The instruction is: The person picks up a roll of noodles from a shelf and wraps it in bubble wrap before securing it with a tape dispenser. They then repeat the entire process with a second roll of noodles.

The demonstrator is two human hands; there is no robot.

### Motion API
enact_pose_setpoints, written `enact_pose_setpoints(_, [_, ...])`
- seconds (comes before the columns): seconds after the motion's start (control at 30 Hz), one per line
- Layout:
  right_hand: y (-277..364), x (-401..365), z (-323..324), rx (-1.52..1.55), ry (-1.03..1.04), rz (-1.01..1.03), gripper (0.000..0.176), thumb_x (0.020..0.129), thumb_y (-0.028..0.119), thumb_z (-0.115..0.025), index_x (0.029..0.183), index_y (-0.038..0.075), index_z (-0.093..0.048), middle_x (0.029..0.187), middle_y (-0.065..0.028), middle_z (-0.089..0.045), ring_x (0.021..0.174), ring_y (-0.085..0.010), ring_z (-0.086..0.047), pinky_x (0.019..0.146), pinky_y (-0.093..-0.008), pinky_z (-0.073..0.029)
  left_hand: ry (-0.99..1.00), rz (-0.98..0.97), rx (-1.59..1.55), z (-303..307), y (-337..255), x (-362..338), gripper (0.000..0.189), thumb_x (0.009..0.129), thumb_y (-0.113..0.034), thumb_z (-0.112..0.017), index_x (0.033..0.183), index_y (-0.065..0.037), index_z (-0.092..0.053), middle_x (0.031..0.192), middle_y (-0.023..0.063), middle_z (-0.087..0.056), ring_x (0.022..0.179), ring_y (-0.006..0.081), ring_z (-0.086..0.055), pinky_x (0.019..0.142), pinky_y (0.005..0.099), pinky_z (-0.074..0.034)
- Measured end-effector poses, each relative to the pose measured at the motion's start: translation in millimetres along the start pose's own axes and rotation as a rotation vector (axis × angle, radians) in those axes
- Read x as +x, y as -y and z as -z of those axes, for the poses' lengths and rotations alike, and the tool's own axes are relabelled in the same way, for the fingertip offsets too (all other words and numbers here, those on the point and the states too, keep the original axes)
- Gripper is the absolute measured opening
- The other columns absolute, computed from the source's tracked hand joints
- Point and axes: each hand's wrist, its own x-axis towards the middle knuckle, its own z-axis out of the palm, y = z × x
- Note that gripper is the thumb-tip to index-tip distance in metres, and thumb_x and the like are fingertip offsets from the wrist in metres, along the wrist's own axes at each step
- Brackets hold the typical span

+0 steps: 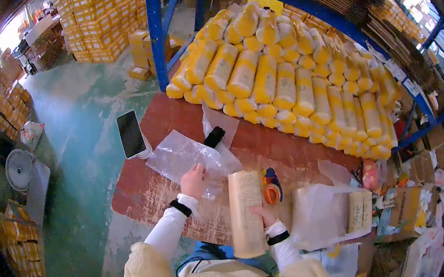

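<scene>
My left hand (194, 181) has its fingers closed at the near edge of a clear plastic bag (180, 152), which lies flat on the red-brown table (148, 187). My right hand (265, 216) grips the right side of a long beige package (246, 211) covered in small print, held upright near my body. Just beyond that hand, an orange and dark blue object (272, 186), perhaps a tape roll or cutter, rests on the table. A small black item (214, 137) sits on the plastic. To the right, a similar beige printed package (359, 211) is partly under translucent sheets (316, 212).
Yellow-and-white wrapped rolls (286, 86) are stacked along the table's far side, beneath a blue metal rack (157, 42). A phone (131, 134) stands at the left edge. Cardboard and loose wrapping (402, 209) crowd the right. Stacked cartons (94, 27) stand beyond the green floor (76, 116).
</scene>
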Motion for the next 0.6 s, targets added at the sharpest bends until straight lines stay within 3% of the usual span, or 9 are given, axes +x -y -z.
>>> enact_pose_setpoints(0.1, [27.3,-24.3,-26.1,-0.314,0.149,0.173,0.08,0.061,0.016,-0.076,0.128,0.002,-0.036,0.116,-0.0105,-0.052,0.103,-0.0228,-0.052,0.089,-0.0326,-0.041,0.1,-0.003,-0.127,-9.8,-11.9,2.4,0.016,0.071,-0.019,-0.063,0.08,-0.007,-0.058,0.076,0.0129,-0.061,0.066,0.0322,-0.059,0.058,0.0392,-0.046])
enact_pose_setpoints(0.17, [11.9,-9.8,-15.7,-0.613,0.114,0.255,0.089,0.056,0.02,-0.078,0.13,0.003,-0.031,0.117,-0.0107,-0.051,0.107,-0.0236,-0.049,0.092,-0.0341,-0.038,0.148,0.027,-0.343,-6.0,-16.9,3.3,0.014,0.073,-0.019,-0.062,0.08,-0.006,-0.062,0.077,0.0129,-0.062,0.067,0.0304,-0.06,0.06,0.0364,-0.047])
enact_pose_setpoints(0.23, [9.2,-9.8,-25.8,-0.762,0.008,0.186,0.09,0.055,0.023,-0.079,0.13,0.003,-0.032,0.119,-0.0115,-0.05,0.111,-0.0244,-0.046,0.095,-0.0346,-0.036,0.136,0.107,-0.453,12.4,-30.9,-4.8,0.014,0.075,-0.016,-0.06,0.08,-0.004,-0.063,0.075,0.0135,-0.062,0.067,0.0246,-0.061,0.062,0.0338,-0.047])
enact_pose_setpoints(0.27, [9.0,-6.8,-30.0,-0.813,-0.01,0.267,0.089,0.056,0.022,-0.079,0.129,0.002,-0.033,0.117,-0.0118,-0.051,0.109,-0.0237,-0.048,0.094,-0.0339,-0.037,0.13,0.151,-0.508,24.1,-40.2,-12.5,0.014,0.076,-0.015,-0.059,0.081,-0.003,-0.064,0.075,0.0138,-0.063,0.068,0.0217,-0.061,0.064,0.0325,-0.047])
enact_pose_setpoints(0.37, [-4.9,6.5,-34.8,-0.909,-0.075,0.484,0.087,0.056,0.021,-0.079,0.127,0.0,-0.034,0.114,-0.0135,-0.051,0.106,-0.0233,-0.05,0.091,-0.0328,-0.04,0.155,-0.063,-0.537,32.1,-63.9,-50.8,0.013,0.078,-0.011,-0.058,0.074,0.0,-0.063,0.065,0.0088,-0.061,0.064,0.0129,-0.056,0.063,0.0293,-0.046])
enact_pose_setpoints(0.47, [-30.2,26.2,-35.7,-0.907,-0.175,0.621,0.091,0.054,0.021,-0.08,0.128,0.001,-0.029,0.116,-0.0157,-0.047,0.108,-0.0255,-0.048,0.092,-0.0341,-0.039,0.231,0.473,-1.016,13.0,-39.5,-76.5,0.019,0.078,-0.011,-0.06,0.093,0.001,-0.06,0.081,0.0059,-0.06,0.069,0.0113,-0.054,0.065,0.0268,-0.045])
enact_pose_setpoints(0.57, [-33.1,13.4,-63.9,-0.864,-0.212,0.65,0.099,0.052,0.02,-0.081,0.129,0.001,-0.021,0.121,-0.0168,-0.041,0.112,-0.0271,-0.044,0.095,-0.0361,-0.036,-0.235,0.489,-1.034,-1.8,-33.3,-86.6,0.047,0.073,-0.008,-0.065,0.116,-0.004,-0.046,0.102,0.0053,-0.053,0.078,0.0121,-0.051,0.069,0.0255,-0.045])
enact_pose_setpoints(0.6, [-40.2,19.0,-60.9,-0.813,-0.18,0.647,0.105,0.051,0.02,-0.083,0.13,0.001,-0.017,0.124,-0.0174,-0.038,0.114,-0.0278,-0.042,0.096,-0.0369,-0.035,-0.176,0.514,-0.998,3.0,-33.2,-84.8,0.074,0.067,-0.007,-0.07,0.128,-0.005,-0.028,0.117,0.0084,-0.045,0.095,0.0159,-0.05,0.082,0.0286,-0.043])
